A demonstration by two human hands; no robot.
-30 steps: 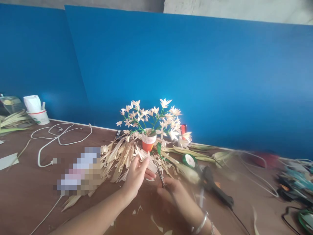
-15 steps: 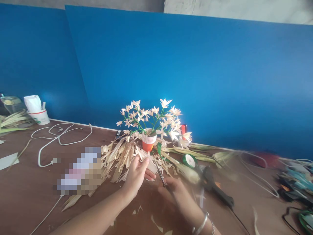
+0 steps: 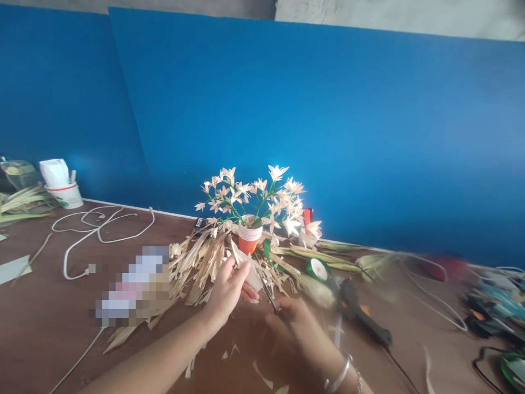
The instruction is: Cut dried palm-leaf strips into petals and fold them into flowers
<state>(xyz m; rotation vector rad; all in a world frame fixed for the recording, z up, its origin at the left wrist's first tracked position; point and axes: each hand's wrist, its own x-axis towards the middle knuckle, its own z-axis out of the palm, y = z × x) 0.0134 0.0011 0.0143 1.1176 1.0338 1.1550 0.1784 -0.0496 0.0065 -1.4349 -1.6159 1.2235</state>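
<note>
Pinching a pale husk piece (image 3: 255, 278), left hand (image 3: 228, 285) loosely curled

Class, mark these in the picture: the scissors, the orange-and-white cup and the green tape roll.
Scissors (image 3: 269, 293), head view: on the metal blades.
Orange-and-white cup (image 3: 248, 245), head view: on its orange lower wall.
Green tape roll (image 3: 318, 268), head view: on its white centre.
</note>
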